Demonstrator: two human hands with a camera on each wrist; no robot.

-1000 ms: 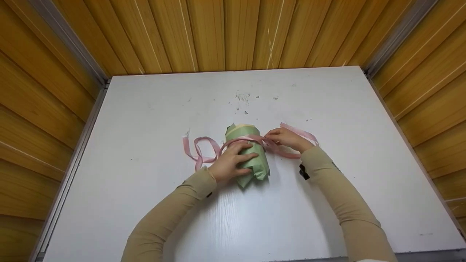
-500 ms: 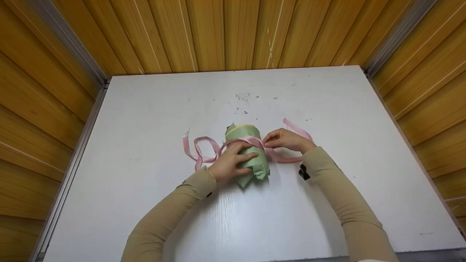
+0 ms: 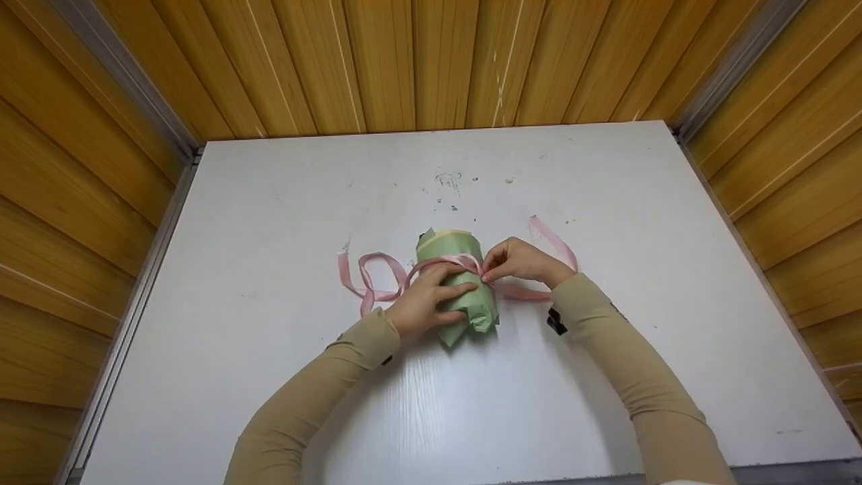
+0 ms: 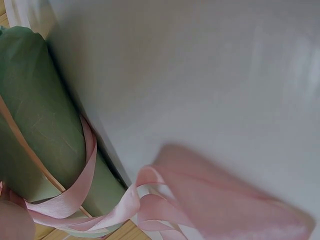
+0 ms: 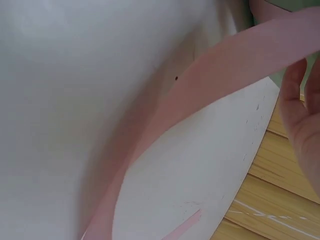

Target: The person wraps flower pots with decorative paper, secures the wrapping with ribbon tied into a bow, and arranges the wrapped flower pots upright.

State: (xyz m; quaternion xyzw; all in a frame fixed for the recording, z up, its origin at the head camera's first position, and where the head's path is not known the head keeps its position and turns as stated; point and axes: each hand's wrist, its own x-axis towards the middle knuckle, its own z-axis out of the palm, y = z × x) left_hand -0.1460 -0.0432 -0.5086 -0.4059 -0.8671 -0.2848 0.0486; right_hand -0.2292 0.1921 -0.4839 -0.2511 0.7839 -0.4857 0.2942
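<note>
A roll-shaped bundle [image 3: 461,244] wrapped in green paper lies on the white table, its near end crumpled. Pink ribbon [image 3: 441,259] crosses over it, with loose tails to both sides. My left hand [image 3: 427,303] rests on the bundle from the left, fingers spread across its top, the uppermost at the ribbon. At the bundle's right side, my right hand [image 3: 522,261] pinches the ribbon between thumb and fingers. In the left wrist view the ribbon [image 4: 75,197] loops round the green bundle [image 4: 45,100]. In the right wrist view a ribbon tail [image 5: 215,75] passes the hand [image 5: 305,120].
The white table [image 3: 303,202] has small dark marks beyond the bundle. A curled ribbon tail [image 3: 367,269] lies on the left, and another ribbon end [image 3: 555,239] sticks out behind the right hand. Wood-look panels [image 3: 431,60] enclose the back and sides.
My right hand has shifted slightly left and toward me, bringing the pinched ribbon against the bundle's side. The right ribbon tail has shifted too. My left hand has stayed put.
</note>
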